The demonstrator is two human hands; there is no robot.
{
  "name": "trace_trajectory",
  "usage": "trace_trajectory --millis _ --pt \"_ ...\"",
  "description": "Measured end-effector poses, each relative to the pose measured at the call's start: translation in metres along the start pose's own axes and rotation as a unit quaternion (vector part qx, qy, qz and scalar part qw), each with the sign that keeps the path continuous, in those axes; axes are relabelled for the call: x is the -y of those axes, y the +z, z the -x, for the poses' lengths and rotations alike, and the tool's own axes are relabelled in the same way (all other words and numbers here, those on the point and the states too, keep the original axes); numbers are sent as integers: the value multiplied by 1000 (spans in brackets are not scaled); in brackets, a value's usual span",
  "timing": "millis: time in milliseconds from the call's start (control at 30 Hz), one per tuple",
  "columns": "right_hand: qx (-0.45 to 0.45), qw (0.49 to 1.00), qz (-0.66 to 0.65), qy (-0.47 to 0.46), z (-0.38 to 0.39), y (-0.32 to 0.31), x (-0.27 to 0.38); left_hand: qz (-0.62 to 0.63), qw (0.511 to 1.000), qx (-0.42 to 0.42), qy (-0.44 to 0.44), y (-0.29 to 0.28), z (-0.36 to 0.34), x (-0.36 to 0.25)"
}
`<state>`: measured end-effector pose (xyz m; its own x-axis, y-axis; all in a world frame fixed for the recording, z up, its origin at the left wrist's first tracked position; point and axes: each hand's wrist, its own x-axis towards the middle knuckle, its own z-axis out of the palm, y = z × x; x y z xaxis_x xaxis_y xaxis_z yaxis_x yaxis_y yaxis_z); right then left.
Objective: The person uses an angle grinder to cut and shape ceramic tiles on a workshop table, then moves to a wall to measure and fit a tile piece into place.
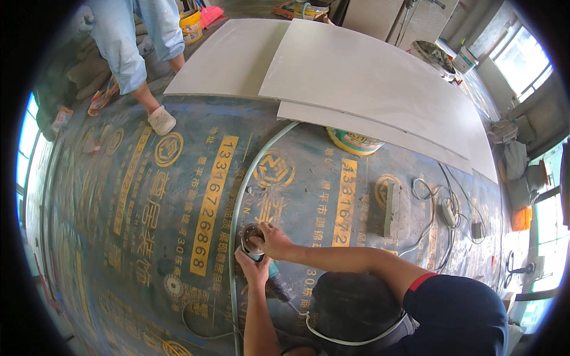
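head view: a teal and black power tool (275, 279) is at the near middle, over the printed floor sheet (285, 207). the left hand (254, 267) grips it just behind its round metal head (249, 232); the right hand (274, 244) has its fingers bent at that head's rim. a pale hose (238, 204) runs just left of both. farther left lies a toothed disc (173, 286); to the right, a grey block (390, 210); far off, white boards (368, 77).
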<state>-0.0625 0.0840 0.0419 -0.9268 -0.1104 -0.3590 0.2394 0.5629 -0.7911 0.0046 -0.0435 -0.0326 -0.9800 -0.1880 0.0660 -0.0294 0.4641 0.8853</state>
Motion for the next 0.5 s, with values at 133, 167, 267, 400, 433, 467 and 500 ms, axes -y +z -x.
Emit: trace_trajectory --millis 133,167,267,400,433,467,500 --pt "36 995 3 -93 1 -8 -10 43 999 7 -12 3 2 -1" --pt "34 991 -6 -133 1 -9 -13 39 999 16 -12 4 3 -2" --pt "38 999 -8 -30 3 -7 0 3 1000 8 -10 1 3 -3" --pt "49 988 22 -142 3 -6 -5 0 1000 18 -20 -2 2 -3" --pt "29 995 26 -93 3 -2 0 -9 1000 13 -16 -4 1 -2" --pt "9 999 30 -43 2 1 5 -19 1000 8 -12 -7 1 0" --pt "9 999 32 -42 1 -1 4 -18 1000 8 -12 -7 0 -1"
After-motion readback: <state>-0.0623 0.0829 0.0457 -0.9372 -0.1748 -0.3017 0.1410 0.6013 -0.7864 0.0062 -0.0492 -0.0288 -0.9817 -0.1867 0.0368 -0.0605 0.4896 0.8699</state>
